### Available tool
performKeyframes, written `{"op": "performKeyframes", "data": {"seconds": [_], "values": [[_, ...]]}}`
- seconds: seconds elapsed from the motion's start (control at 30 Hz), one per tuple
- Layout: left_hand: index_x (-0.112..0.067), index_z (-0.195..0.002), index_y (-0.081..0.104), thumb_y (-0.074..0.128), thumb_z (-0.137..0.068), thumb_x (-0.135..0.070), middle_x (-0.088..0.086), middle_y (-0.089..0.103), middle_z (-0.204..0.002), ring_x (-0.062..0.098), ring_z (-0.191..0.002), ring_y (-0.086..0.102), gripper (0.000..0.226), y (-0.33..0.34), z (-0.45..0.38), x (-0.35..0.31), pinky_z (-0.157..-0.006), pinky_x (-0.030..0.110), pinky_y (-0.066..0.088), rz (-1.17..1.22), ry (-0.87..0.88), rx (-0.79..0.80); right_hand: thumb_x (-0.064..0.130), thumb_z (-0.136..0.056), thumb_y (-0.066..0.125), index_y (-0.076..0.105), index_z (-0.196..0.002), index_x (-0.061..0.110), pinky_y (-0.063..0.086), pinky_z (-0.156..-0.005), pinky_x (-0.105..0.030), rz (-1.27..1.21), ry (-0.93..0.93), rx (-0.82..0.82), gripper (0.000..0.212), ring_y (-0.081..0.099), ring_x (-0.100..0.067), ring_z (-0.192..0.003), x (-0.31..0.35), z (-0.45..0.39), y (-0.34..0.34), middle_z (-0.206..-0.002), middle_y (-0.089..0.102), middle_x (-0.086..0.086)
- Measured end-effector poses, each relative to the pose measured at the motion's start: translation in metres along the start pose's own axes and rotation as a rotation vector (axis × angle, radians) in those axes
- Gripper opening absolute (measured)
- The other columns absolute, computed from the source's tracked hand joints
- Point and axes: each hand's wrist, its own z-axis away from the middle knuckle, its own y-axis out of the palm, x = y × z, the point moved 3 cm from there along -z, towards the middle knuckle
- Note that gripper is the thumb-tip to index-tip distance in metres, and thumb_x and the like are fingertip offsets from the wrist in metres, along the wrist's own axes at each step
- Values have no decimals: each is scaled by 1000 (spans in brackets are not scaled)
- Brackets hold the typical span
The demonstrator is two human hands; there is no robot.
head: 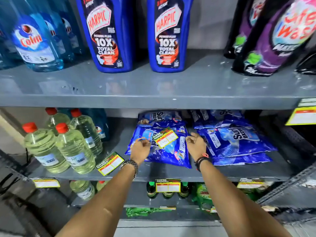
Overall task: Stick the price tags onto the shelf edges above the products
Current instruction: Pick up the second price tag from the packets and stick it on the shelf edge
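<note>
Grey steel runs bare along the upper shelf edge above your hands, with only a yellow tag stuck at its far right end. Your left hand lies on the blue detergent pouch, fingers curled around a thin orange loop; whether it also pinches the price tag lying on the pouch just beside it, you cannot tell. Your right hand rests beside that tag with fingers loosely bent, gripping nothing. A second loose tag sits near the front lip of the middle shelf, between the pouch and the red-capped bottles. Open room lies between the pouch stacks and the shelf above.
</note>
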Motion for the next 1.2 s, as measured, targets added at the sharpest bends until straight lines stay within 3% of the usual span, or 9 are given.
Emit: {"op": "performKeyframes", "data": {"seconds": [0.13,0.27,0.37,0.6,0.7,0.77,0.93,1.03,1.2], "values": [[-9,-94,68,53,-91,-14,13,67,-98,25,-79,63,16,0,-22,10,-78,44,57,99,-54,58,16,-87,56,66,-99,-2,45,-92,-39,11,102,23,24,62,-37,-103,1,-19,33,-106,68,-26],[-19,-86,68,52,-84,-24,9,71,-100,29,-92,68,17,1,-40,23,-75,48,58,200,-112,134,33,-86,56,69,-75,2,51,-88,-48,90,156,35,36,64,-42,-90,-13,-38,51,-92,70,-28],[-25,-77,70,47,-85,-35,10,73,-103,31,-95,69,26,4,-58,43,-83,55,55,209,-131,154,31,-85,58,73,-81,4,52,-88,-49,91,213,11,32,68,-38,-87,-23,-44,58,-89,73,-23],[-11,-101,67,43,-96,-26,6,69,-101,11,-69,68,29,-2,-44,26,-49,25,50,334,-176,213,21,-84,58,72,-85,2,55,-85,-49,-34,239,63,23,66,-29,-75,-26,-45,63,-80,68,-16],[-11,-102,65,44,-95,-27,3,69,-97,3,-59,68,28,-4,-40,27,-54,28,51,370,-184,201,14,-88,50,67,-77,6,56,-80,-46,-101,234,51,21,66,-37,-94,-13,-31,59,-99,69,-26],[-8,-97,66,45,-95,-22,5,68,-89,2,-53,67,24,-9,-36,26,-49,27,54,425,-186,154,7,-91,47,64,-95,-5,53,-79,-41,-173,220,51,22,63,-38,-100,-4,-17,55,-107,65,-27],[-8,-67,62,57,-91,-23,12,59,-66,22,-59,59,29,-23,-18,20,-55,35,56,499,-167,8,6,-92,46,62,-96,-6,49,-69,-24,-337,159,54,20,60,-21,-82,6,21,47,-96,64,-18],[-10,-67,63,66,-85,-29,9,64,-67,20,-63,62,27,-29,0,10,-58,31,58,530,-119,20,8,-93,46,59,-107,1,49,-71,-21,-475,159,72,20,57,-21,-88,10,40,41,-97,61,-12],[-13,-83,68,62,-88,-19,-8,73,-61,8,-56,69,9,-41,28,-8,-51,19,57,627,-23,40,4,-93,45,58,-104,1,54,-68,-16,-529,77,110,17,59,-12,-75,17,66,34,-85,63,-6]]}}
